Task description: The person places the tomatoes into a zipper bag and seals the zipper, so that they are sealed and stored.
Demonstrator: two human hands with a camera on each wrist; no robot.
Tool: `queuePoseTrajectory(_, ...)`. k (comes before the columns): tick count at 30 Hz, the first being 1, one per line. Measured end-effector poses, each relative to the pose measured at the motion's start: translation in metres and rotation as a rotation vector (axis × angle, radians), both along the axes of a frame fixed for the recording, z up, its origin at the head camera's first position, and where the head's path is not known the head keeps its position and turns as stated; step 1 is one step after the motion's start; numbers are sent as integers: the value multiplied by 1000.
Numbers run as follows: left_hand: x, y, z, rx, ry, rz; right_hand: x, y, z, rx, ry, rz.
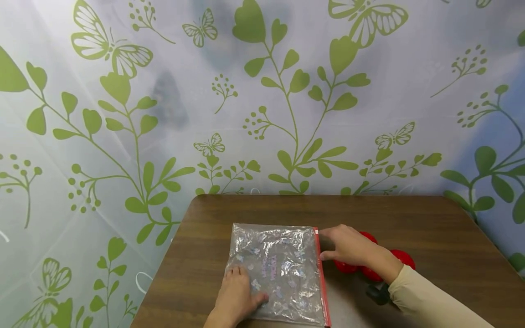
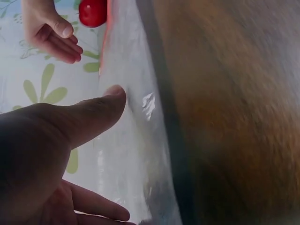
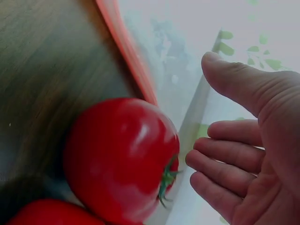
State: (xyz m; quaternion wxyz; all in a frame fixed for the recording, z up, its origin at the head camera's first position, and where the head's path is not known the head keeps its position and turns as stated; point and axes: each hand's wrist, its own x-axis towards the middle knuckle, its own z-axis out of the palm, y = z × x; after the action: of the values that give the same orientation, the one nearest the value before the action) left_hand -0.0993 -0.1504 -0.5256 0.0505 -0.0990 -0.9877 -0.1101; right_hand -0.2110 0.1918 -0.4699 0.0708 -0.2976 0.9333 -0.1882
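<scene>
In the head view, a clear bag [image 1: 283, 255] is laid nearer to the left edge of the desk [image 1: 205, 223], partly covered by the left hand [image 1: 237, 291]. In the left wrist view, its fingers are stretched; contact cannot be told surely. In the right wrist view, the right hand [image 3: 276, 136], relaxed and gripping nothing, is seen beside a tomato [image 3: 119, 159].

flat, clear, crinkly plastic bag [image 1: 289, 280] with straight red edge strip [image 1: 321, 275]: two rows of small pink-purple lettering [image 1: 269, 267] near middle, running sideways, roughly along red strip; too small and blurred under shine to read. no word, brand or number legible in any view.
</scene>
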Motion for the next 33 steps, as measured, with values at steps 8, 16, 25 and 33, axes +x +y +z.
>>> queuePoseTrajectory(8, -7, -3, -2, -147, -37, 58, -10, -12, -6, 14, -6, 33)
queuePoseTrajectory(16, -14, -8, -7, -89, -49, 82, -21, -19, -17, 57, -20, 27)
queuePoseTrajectory(25, -16, -6, -13, -69, 10, 113, -21, -21, -27, 96, -24, 48)
queuePoseTrajectory(33, -17, -7, -18, -75, 68, 119, -22, -26, -30, 80, -15, 64)
